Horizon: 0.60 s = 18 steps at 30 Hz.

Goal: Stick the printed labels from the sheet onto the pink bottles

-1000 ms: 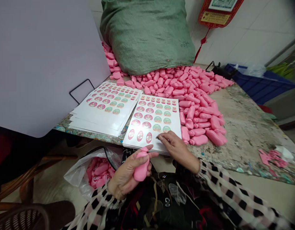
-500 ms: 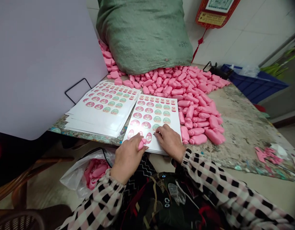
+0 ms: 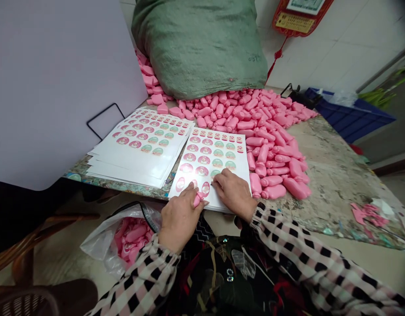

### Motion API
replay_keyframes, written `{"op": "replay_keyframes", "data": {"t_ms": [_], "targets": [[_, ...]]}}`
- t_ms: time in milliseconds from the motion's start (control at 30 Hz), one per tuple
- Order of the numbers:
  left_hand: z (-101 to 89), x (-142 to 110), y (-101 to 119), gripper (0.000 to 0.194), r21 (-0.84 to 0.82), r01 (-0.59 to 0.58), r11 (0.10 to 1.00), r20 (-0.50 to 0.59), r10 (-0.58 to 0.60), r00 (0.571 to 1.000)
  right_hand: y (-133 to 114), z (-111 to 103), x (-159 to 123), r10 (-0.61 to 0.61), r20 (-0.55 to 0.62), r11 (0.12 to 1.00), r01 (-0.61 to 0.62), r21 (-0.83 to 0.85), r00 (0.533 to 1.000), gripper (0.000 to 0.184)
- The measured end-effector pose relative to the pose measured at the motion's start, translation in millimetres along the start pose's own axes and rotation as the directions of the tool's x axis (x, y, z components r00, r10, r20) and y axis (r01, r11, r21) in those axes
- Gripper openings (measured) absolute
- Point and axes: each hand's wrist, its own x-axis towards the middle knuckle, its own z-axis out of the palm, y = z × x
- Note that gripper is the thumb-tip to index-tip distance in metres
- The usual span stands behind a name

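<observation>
My left hand (image 3: 180, 218) is closed around a small pink plastic bottle (image 3: 197, 199), whose end shows between thumb and fingers. It rests over the near edge of a white sticker sheet (image 3: 213, 202). My right hand (image 3: 234, 194) lies on the same sheet with fingers curled and tips together beside an oval pink sticker (image 3: 205, 188). Whether a sticker is between those fingertips is too small to tell. Rows of pink and green stickers cover the sheet, which tops a thin stack.
More sticker sheets (image 3: 136, 164) are stacked to the left. A heap of pink bottles (image 3: 271, 169) spreads behind and right, under a big green sack (image 3: 202, 48). A clear bag (image 3: 102, 239) of pink pieces hangs below the table's edge. Pink scraps (image 3: 367, 215) lie far right.
My left hand, with the pink bottle, has shifted slightly right and down. My right hand stays nearly in place on the sheet. The view has moved a little.
</observation>
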Motion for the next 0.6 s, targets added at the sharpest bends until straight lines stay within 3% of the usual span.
{"op": "replay_keyframes", "data": {"t_ms": [367, 600], "targets": [[7.0, -1, -2, 0.033, -0.052, 0.046, 0.998, -0.035, -0.048, 0.998, 5, 3, -3, 0.000, 0.011, 0.986, -0.002, 0.170, 1.000, 0.021], [10.7, -3, -3, 0.038, -0.138, 0.039, 0.990, -0.074, -0.049, 0.996, -4, 15, -17, 0.136, -0.027, 0.929, -0.118, 0.351, 0.990, 0.017]]}}
